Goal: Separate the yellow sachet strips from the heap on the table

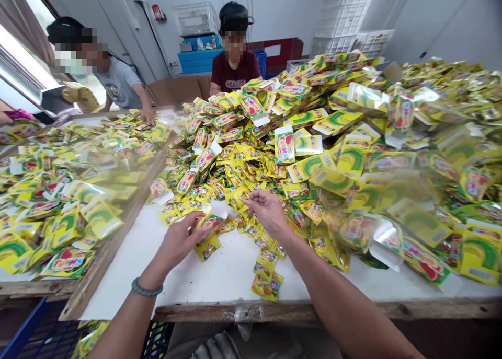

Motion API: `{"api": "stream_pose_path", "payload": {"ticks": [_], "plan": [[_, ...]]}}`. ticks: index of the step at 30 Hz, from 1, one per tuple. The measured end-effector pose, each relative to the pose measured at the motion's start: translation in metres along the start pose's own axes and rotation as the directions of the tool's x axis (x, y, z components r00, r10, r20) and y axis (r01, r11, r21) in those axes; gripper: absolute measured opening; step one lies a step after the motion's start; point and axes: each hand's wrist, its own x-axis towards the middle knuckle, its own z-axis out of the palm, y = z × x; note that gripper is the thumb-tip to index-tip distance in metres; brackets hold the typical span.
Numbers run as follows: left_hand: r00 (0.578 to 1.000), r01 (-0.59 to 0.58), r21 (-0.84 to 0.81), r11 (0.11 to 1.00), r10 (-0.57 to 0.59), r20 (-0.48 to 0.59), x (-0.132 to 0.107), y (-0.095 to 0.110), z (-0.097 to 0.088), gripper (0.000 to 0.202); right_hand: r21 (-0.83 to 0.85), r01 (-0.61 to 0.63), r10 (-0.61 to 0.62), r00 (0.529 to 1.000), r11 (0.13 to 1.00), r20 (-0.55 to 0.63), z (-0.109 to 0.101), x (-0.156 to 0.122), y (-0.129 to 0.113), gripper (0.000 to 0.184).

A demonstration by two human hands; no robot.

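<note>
— Left hand (pixel 181 240): what has it got?
— Thumb and fingers clamp a small printed carton (pixel 213 223), its white flap (pixel 223 208) toward the right hand (pixel 269 212).
— And that one?
— Thumb and fingertip look pinched together on a yellow sachet (pixel 235 196), just beyond the carton and slightly right of it; naturally, the right hand is nearer.
— How does the carton's long axis run?
— Seemingly slanting away toward the sachet, but blur leaves that unsure.
— Anything hidden?
— Fingers cover part of the carton, its inside doesn't show, and the sachet's edges blend into the sachet heap (pixel 251 163) beyond.
</note>
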Motion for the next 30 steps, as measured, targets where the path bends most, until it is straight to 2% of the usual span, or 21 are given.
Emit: {"api": "stream_pose_path", "payload": {"ticks": [2, 3, 6, 8, 12, 17, 20, 22, 24, 28, 30], "plan": [[0.996, 0.084, -0.279, 0.957, -0.069, 0.064, -0.004, 0.009, 0.008, 0.050, 0.173, 0.007, -0.005, 1.000, 0.985, -0.011, 0.006, 0.000, -0.002, 0.036], [0.990, 0.129, -0.420, 0.898, -0.096, 0.098, -0.007, 0.012, 0.013, 0.052, 0.201, 0.013, -0.012, 1.000, 0.979, -0.008, 0.009, -0.001, -0.003, 0.038], [0.972, 0.229, -0.698, 0.678, -0.191, 0.134, -0.012, 0.016, 0.027, 0.050, 0.151, -0.004, -0.008, 0.997, 0.989, 0.080, 0.013, -0.004, 0.000, 0.041], [0.960, 0.258, -0.761, 0.595, -0.243, 0.136, -0.016, 0.015, 0.030, 0.045, 0.095, -0.034, 0.016, 0.984, 0.995, 0.176, 0.011, -0.005, 0.002, 0.042], [0.939, 0.322, -0.798, 0.509, -0.278, 0.202, -0.025, 0.015, 0.024, 0.041, -0.008, -0.082, 0.080, 0.942, 0.997, 0.326, 0.007, -0.005, 0.003, 0.044], [0.918, 0.363, -0.831, 0.422, -0.315, 0.241, -0.039, 0.020, 0.017, 0.043, 0.003, -0.140, 0.127, 0.908, 0.990, 0.399, 0.011, -0.007, 0.002, 0.046], [0.910, 0.370, -0.841, 0.395, -0.335, 0.244, -0.046, 0.020, 0.016, 0.042, -0.049, -0.137, 0.144, 0.881, 0.989, 0.450, 0.019, -0.012, 0.006, 0.045], [0.910, 0.364, -0.841, 0.400, -0.347, 0.229, -0.050, 0.019, 0.016, 0.042, -0.139, -0.085, 0.141, 0.873, 0.987, 0.468, 0.027, -0.016, 0.009, 0.039], [0.910, 0.354, -0.840, 0.412, -0.360, 0.207, -0.053, 0.016, 0.015, 0.042, -0.272, 0.039, 0.095, 0.881, 0.962, 0.463, 0.037, -0.021, 0.009, 0.028], [0.884, 0.349, -0.858, 0.378, -0.438, 0.166, -0.057, 0.004, 0.006, 0.055, -0.492, 0.300, -0.024, 0.871, 0.817, 0.491, 0.054, -0.019, 0.001, 0.011], [0.861, 0.348, -0.874, 0.337, -0.485, 0.156, -0.058, -0.002, -0.002, 0.064, -0.550, 0.406, -0.091, 0.855, 0.730, 0.510, 0.060, -0.009, -0.002, 0.021]]}}
